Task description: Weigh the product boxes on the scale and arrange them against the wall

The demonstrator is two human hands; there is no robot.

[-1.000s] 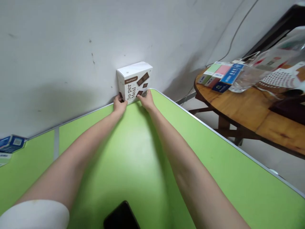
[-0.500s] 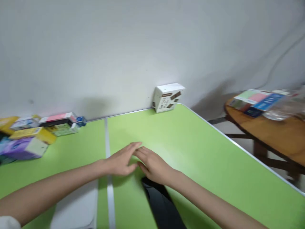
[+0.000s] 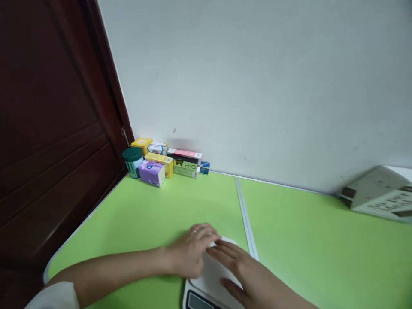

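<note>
A white kitchen scale [image 3: 212, 274] with a dark display lies at the bottom centre of the green table. Over its left edge is my left hand [image 3: 193, 251], fingers slightly bent, holding no object that I can see. My right hand [image 3: 240, 268] hovers above the scale's right part with fingers stretched and thumb apart, also with nothing in it. The fingertips of both hands meet or nearly meet near the scale's back edge. Whether either hand touches the scale is unclear.
Toward the back left of the green table [image 3: 299, 240] are a dark green jar [image 3: 132, 161], a purple packet [image 3: 152, 172], a yellow box [image 3: 160, 163] and stacked boxes [image 3: 184, 163]. A white box [image 3: 383, 193] leans by the wall at right. A dark red door [image 3: 58, 128] stands left.
The view has swung left, bringing in the door and jar while the side table and black object left it. Both hands have moved from the black object to over the scale.
</note>
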